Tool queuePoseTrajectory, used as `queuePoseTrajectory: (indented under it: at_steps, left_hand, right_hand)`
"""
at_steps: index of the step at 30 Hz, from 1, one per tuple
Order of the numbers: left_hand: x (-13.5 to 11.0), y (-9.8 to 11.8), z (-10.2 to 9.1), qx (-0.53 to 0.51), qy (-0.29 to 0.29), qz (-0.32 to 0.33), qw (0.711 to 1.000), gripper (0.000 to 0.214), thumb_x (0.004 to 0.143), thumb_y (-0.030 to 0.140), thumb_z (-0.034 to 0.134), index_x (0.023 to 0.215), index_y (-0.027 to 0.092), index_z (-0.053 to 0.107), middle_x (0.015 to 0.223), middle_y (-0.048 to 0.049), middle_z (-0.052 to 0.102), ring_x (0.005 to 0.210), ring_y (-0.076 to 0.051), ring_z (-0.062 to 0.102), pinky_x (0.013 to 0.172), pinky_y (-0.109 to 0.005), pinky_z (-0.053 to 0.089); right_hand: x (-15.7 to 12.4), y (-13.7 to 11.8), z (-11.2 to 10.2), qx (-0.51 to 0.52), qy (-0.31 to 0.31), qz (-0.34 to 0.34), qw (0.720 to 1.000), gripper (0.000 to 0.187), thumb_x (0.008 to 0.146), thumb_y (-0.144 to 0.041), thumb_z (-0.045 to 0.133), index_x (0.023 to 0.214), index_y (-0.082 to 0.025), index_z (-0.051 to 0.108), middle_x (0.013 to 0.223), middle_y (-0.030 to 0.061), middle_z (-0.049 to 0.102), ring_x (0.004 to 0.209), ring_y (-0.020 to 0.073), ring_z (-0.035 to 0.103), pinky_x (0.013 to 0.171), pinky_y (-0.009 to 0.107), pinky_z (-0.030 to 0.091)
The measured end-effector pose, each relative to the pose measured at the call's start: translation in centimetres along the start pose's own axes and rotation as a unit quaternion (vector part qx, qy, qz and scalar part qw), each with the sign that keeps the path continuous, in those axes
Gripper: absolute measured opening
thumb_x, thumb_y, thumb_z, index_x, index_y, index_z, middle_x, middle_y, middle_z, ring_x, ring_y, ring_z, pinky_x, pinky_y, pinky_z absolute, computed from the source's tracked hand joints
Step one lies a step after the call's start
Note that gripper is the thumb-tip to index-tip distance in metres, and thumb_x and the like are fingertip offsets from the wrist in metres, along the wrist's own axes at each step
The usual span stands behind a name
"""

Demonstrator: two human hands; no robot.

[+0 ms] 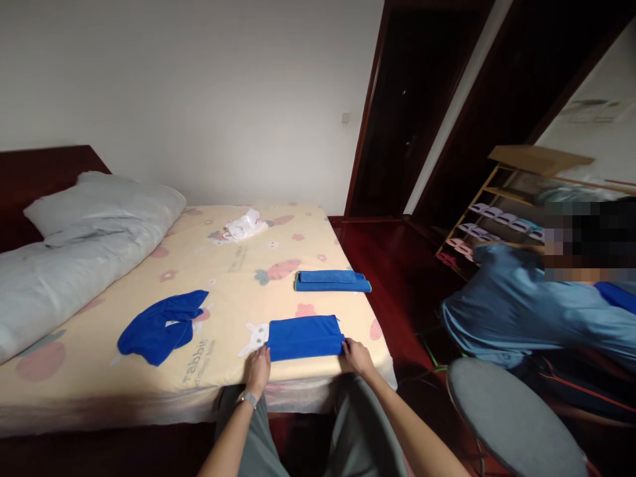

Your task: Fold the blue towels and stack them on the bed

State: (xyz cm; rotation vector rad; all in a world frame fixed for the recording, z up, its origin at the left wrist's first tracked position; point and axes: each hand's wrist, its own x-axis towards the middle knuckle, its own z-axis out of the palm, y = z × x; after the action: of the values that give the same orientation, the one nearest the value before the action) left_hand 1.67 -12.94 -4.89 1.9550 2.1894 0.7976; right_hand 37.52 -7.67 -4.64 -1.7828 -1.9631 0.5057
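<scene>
A blue cloth [304, 338], folded into a flat rectangle, lies near the front edge of the bed. My left hand [259, 368] pinches its near left corner, and my right hand [356, 356] grips its right edge; both sets of fingers are closed on the fabric. Just beyond it rests a folded blue towel [332, 281] with a lighter strip along its border. To the left, another blue cloth [161, 324] lies crumpled, with a small white tag showing.
The bed [238, 271] has a cream sheet with printed rabbits and fruit. On it are a white plastic bag [246, 225] and a grey-white quilt [94, 245]. At right stand a round grey stool [511, 417], a person in a blue shirt [517, 305] and a shoe rack [497, 218].
</scene>
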Motion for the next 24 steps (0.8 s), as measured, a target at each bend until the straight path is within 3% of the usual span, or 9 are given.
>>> queuePoseTrajectory:
  at_steps: [5,8,11,13,15,19,24]
  left_hand:
    - [-1.3,0.2,-1.2,0.098,0.081,0.016,0.992,0.044,0.099,0.043,0.037,0.123,0.019,0.065,0.095,-0.0138,0.075,0.093,-0.028,0.067,0.087,-0.044,0.05]
    - [-1.5,1.6,-2.7,0.089,0.084,0.047,0.991,0.045,0.1,0.04,0.036,0.132,0.02,0.06,0.115,-0.0148,0.071,0.111,-0.032,0.062,0.095,-0.048,0.048]
    - [-1.3,4.2,-3.4,0.051,0.022,0.172,0.983,0.047,0.101,0.033,0.036,0.145,0.024,0.048,0.142,-0.0086,0.057,0.133,-0.028,0.05,0.11,-0.047,0.04]
    - [-1.2,6.0,-3.0,0.049,-0.029,0.262,0.963,0.053,0.1,0.032,0.038,0.153,0.026,0.035,0.153,-0.0047,0.045,0.142,-0.025,0.039,0.118,-0.046,0.033]
    - [-1.2,7.2,-2.0,0.058,-0.061,0.305,0.949,0.058,0.1,0.034,0.038,0.156,0.027,0.025,0.158,-0.0037,0.037,0.146,-0.024,0.033,0.12,-0.048,0.029]
    - [-1.2,6.5,0.1,0.065,-0.083,0.293,0.95,0.061,0.101,0.038,0.037,0.158,0.026,0.018,0.16,-0.0056,0.034,0.147,-0.024,0.033,0.119,-0.047,0.032]
    - [-0.8,2.9,-0.2,0.056,-0.085,0.262,0.96,0.063,0.101,0.038,0.038,0.158,0.024,0.017,0.159,-0.0069,0.034,0.147,-0.022,0.033,0.119,-0.045,0.032]
  right_hand:
    - [-1.0,-0.6,0.0,-0.111,0.097,-0.066,0.987,0.037,0.096,-0.026,0.044,0.131,-0.022,0.055,0.095,0.0136,0.072,0.09,0.0269,0.067,0.084,0.037,0.048]
    - [-1.6,-2.1,-0.8,-0.12,0.136,-0.121,0.976,0.044,0.096,-0.02,0.042,0.138,-0.025,0.05,0.118,0.0144,0.066,0.106,0.0291,0.061,0.092,0.043,0.046]
    - [-2.4,-4.7,-0.8,-0.097,0.081,-0.219,0.967,0.051,0.096,-0.02,0.042,0.146,-0.026,0.044,0.139,0.0119,0.056,0.123,0.029,0.053,0.105,0.047,0.04]
    - [-2.9,-6.4,-0.1,-0.092,0.03,-0.283,0.954,0.055,0.097,-0.024,0.044,0.151,-0.026,0.038,0.15,0.0088,0.048,0.136,0.0278,0.044,0.115,0.048,0.032]
    - [-3.4,-7.4,1.1,-0.095,-0.003,-0.31,0.946,0.059,0.098,-0.03,0.045,0.155,-0.024,0.031,0.155,0.0073,0.041,0.143,0.0273,0.035,0.118,0.049,0.027]
    - [-3.2,-6.9,1.9,-0.095,-0.036,-0.315,0.944,0.061,0.1,-0.033,0.042,0.157,-0.021,0.024,0.157,0.0075,0.036,0.146,0.0254,0.03,0.119,0.05,0.028]
    - [-2.1,-3.0,-0.8,-0.082,-0.059,-0.3,0.949,0.059,0.099,-0.027,0.04,0.157,-0.021,0.025,0.158,0.0061,0.034,0.147,0.0226,0.029,0.121,0.048,0.028]
